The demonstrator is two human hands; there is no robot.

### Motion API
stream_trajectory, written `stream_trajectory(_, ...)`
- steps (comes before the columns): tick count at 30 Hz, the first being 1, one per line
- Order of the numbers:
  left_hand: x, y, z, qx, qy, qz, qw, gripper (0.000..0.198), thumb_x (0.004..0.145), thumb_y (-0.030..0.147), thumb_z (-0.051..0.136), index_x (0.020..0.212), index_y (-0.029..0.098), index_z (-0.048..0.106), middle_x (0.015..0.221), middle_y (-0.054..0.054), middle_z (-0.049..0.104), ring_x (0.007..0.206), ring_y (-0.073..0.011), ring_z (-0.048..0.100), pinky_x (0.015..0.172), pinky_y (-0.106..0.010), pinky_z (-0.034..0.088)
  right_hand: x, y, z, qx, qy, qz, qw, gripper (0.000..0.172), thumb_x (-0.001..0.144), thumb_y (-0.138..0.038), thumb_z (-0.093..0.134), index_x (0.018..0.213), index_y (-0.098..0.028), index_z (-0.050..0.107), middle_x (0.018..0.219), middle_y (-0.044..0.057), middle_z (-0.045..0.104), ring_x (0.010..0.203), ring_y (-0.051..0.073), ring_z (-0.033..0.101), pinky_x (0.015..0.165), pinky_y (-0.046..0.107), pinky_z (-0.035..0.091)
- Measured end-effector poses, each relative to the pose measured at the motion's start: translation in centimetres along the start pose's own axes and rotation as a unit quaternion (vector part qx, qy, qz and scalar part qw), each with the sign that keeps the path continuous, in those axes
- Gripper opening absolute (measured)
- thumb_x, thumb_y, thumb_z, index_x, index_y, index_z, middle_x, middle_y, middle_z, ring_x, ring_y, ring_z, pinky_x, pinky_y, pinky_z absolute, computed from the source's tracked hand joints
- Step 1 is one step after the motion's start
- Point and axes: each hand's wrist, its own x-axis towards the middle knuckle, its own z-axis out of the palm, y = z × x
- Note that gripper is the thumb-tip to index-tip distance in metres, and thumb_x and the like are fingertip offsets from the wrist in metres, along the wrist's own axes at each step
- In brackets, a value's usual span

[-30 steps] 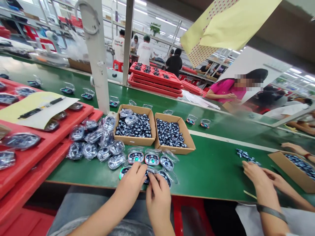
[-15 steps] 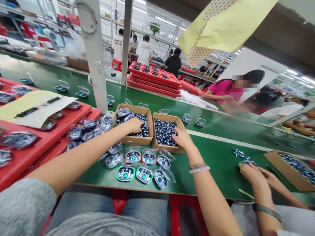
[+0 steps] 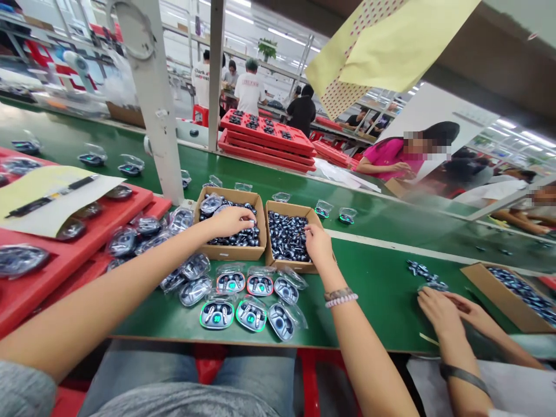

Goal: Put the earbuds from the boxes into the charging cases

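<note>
My left hand [image 3: 234, 221] is over the left cardboard box [image 3: 230, 252], its fingers pinched on an earbud that is mostly hidden. Dark shiny earbuds [image 3: 243, 238] fill that box, and a few bagged cases [image 3: 211, 202] lie on top of them. At the right edge of the second cardboard box [image 3: 295, 267], my right hand [image 3: 319, 246] has thumb and fingertips closed on what looks like an earbud, largely covered. More loose earbuds [image 3: 286, 234] fill this box. In front stand charging cases with clear lids raised; the green-lit case [image 3: 217, 314] holds earbuds, while the nearby case [image 3: 281, 322] is unlit.
Red trays [image 3: 95, 231] with wrapped cases and a yellow sheet [image 3: 47, 194] are at left, beside piled bagged cases [image 3: 124, 240]. Cases ride the green belt [image 3: 243, 174] behind. A co-worker's hands [image 3: 441, 310] work at right near another box [image 3: 499, 295]. A post [image 3: 152, 98] rises ahead.
Both hands have lifted slightly from among the earbuds, fingertips drawn together. The view has shifted a little, and the display on one lit case has changed.
</note>
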Motion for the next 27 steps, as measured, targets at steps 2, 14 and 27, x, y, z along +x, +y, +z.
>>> stream_trajectory(2,-0.9,1.0,0.0,-0.085,0.0,0.008,0.996,0.031,0.082,0.03,0.04,0.105,0.018,0.057,0.09,-0.002,0.066,0.079,-0.0128,0.06,0.07,-0.022,0.044,0.0,0.3,0.0,0.063,0.001,0.027,0.998,0.018,0.074,-0.019,0.046,0.088,-0.017,0.058,0.085,0.007,0.065,0.077,0.019,0.061,0.072,0.033,0.046)
stream_trajectory(14,-8.3,5.1,1.9,-0.702,-0.059,-0.009,0.709,0.035,0.069,0.024,0.065,0.103,0.017,0.059,0.075,0.0,0.054,0.066,-0.0069,0.051,0.059,-0.019,0.041,-5.6,-3.7,-4.3,0.368,-0.006,0.054,0.928,0.024,0.067,-0.027,0.059,0.081,-0.019,0.041,0.056,-0.005,0.058,0.044,0.009,0.056,0.041,0.018,0.045)
stream_trajectory(27,-10.9,8.8,8.1,-0.327,-0.005,0.015,0.945,0.011,0.072,0.017,0.057,0.083,0.021,0.056,0.075,0.003,0.057,0.065,-0.0098,0.048,0.061,-0.022,0.038,-23.2,-5.5,-3.9,0.762,-0.139,0.232,0.589,0.028,0.064,-0.034,0.071,0.082,-0.021,0.054,0.058,-0.006,0.057,0.037,-0.001,0.044,0.035,0.005,0.036)
